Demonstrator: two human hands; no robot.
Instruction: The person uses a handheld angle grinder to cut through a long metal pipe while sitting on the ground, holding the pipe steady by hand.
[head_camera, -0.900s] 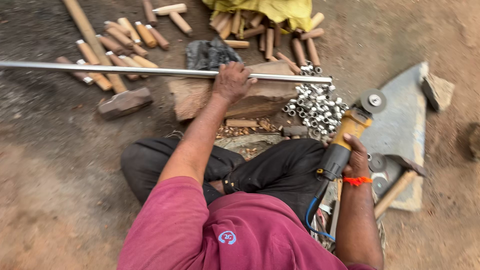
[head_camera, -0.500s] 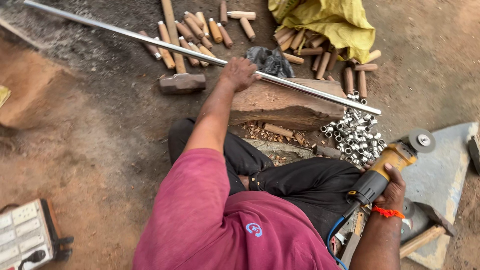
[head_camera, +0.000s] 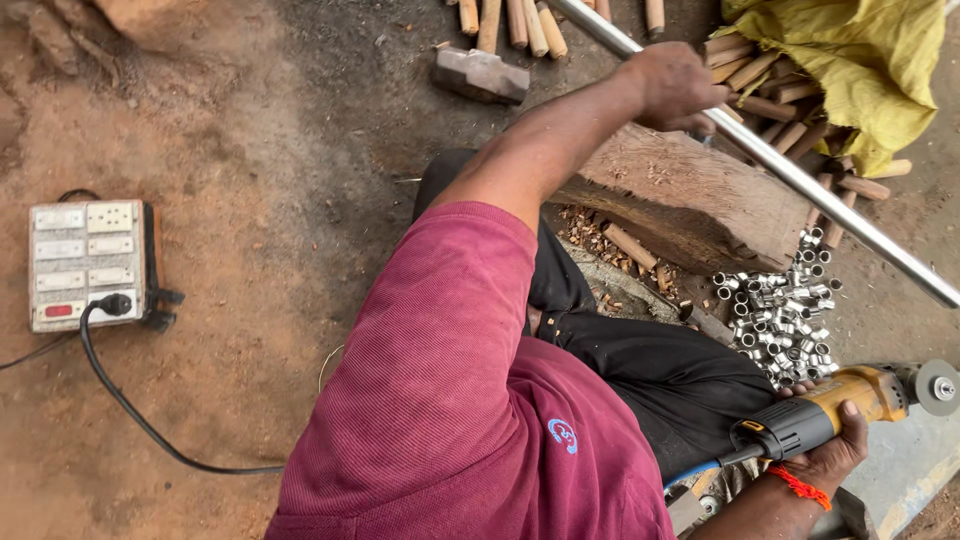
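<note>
A seated worker's left hand (head_camera: 672, 88) stays clamped around a long steel pipe (head_camera: 800, 180) lying across a wooden block (head_camera: 690, 195), while the right hand (head_camera: 825, 455) grips a yellow angle grinder (head_camera: 840, 405), now drawn back from the pipe beside a heap of cut metal rings (head_camera: 780, 310). A switchboard (head_camera: 85, 262) has come into view at left.

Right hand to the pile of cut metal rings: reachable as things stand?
Probably yes, but not freely. The right hand grips the angle grinder, so it is occupied. The pile of cut metal rings lies just above it on the ground, with nothing between them. The left hand is on the metal pipe.
</note>
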